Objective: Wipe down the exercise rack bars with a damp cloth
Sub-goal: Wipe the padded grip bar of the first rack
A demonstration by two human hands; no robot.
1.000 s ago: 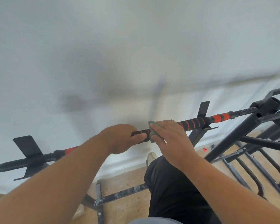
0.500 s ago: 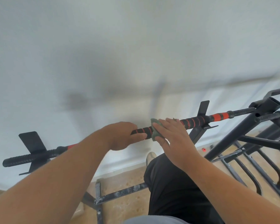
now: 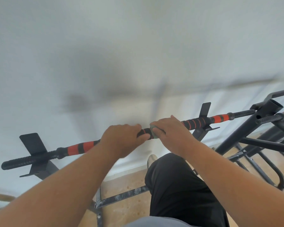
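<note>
A long rack bar [image 3: 82, 147] with black and orange foam grips runs from lower left to upper right across the head view. My left hand [image 3: 121, 140] grips the bar near its middle, fingers curled over the top. Just right of it, my right hand [image 3: 172, 131] lies over the bar and holds a small grey-green cloth [image 3: 153, 131] against it. Only the cloth's left edge shows under the fingers. The two hands are almost touching.
Black metal brackets [image 3: 34, 145] stick up from the bar at both ends. More dark rack frame tubes [image 3: 233, 136] stand at the right. A white wall is close behind the bar. My black-trousered leg [image 3: 179, 185] and a floor bar [image 3: 121, 196] are below.
My left hand has slid right along the bar, baring more orange grip on its left. My right hand with the cloth has stayed about mid-bar, so the gap between the hands has narrowed.
</note>
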